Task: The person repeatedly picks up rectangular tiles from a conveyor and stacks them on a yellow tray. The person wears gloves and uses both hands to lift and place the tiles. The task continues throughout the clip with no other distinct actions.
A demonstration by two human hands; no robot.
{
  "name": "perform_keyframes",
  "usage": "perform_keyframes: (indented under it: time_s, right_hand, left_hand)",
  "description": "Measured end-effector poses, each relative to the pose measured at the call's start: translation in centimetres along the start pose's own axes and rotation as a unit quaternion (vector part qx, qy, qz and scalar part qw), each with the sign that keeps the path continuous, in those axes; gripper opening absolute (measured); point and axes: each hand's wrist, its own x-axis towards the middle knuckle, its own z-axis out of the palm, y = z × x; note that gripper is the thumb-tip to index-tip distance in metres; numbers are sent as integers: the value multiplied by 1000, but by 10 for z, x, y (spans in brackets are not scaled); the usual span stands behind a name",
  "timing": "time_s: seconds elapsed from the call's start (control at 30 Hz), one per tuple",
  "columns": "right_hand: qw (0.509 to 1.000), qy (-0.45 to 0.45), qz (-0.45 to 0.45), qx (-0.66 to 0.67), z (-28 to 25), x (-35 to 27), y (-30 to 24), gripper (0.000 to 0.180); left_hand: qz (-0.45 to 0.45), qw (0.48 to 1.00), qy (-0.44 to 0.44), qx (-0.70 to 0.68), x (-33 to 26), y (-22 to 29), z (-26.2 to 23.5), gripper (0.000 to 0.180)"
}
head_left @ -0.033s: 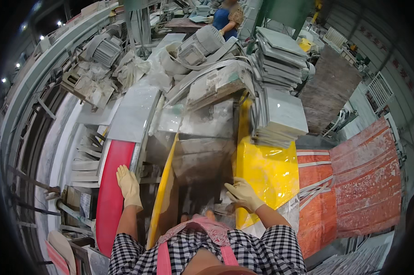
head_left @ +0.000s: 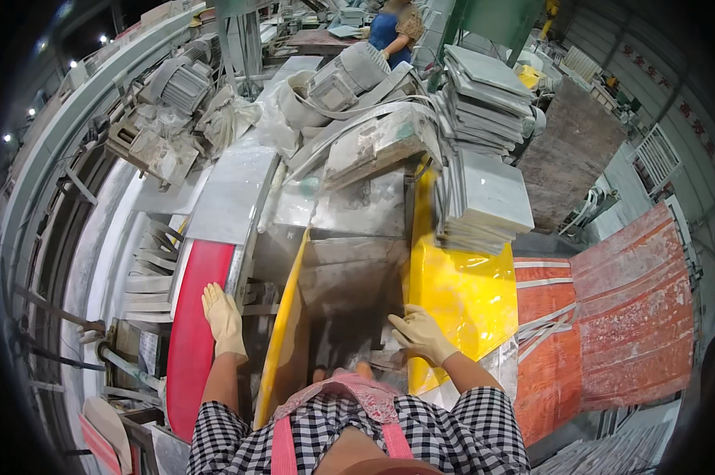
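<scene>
My left hand [head_left: 224,321], in a cream rubber glove, lies along the inner edge of a long red strip [head_left: 199,317] on the left. Its fingers are stretched out and it holds nothing. A pale grey stone slab [head_left: 232,194] adjoins the strip's far end. On the other side, my right hand [head_left: 422,334] wears a matching glove and rests at the left edge of a shiny yellow sheet [head_left: 464,297]. Its fingers point left, somewhat bent and apart, with nothing visible in them. Between the hands a yellow upright edge [head_left: 285,317] rises near my body.
Square stone tiles [head_left: 492,190] are stacked beyond the yellow sheet. Ahead stand dusty electric motors [head_left: 348,77] and a wooden-edged block [head_left: 377,150]. A brown board [head_left: 571,150] leans at right, above orange sheeting [head_left: 547,348]. Far back, a person in a blue apron [head_left: 383,33] stands at a table.
</scene>
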Motion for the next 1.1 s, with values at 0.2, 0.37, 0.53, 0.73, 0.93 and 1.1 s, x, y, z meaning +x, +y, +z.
perform_keyframes:
  time_s: [0.2,0.37,0.53,0.73,0.93,1.1]
  right_hand:
    - [990,-134,3,-33,-5,3,3,24]
    - [992,-106,24,-58,-6,5,-2,46]
    - [990,-136,15,-44,-14,10,-5,33]
    - [999,-32,4,16,-16,12,-10,26]
    - [998,-60,17,12,-5,3,-4,26]
    - [990,-117,-3,-75,-1,1,-1,30]
  left_hand:
    - [-11,1000,-4,7,2,2,1,52]
    - [-2,1000,-9,21,0,2,0,54]
    - [2,1000,8,10,0,2,0,53]
    - [-3,1000,-13,20,1,4,-4,54]
    - [-4,1000,-13,-1,-2,3,-5,54]
    - [-8,1000,-16,-1,0,1,-2,56]
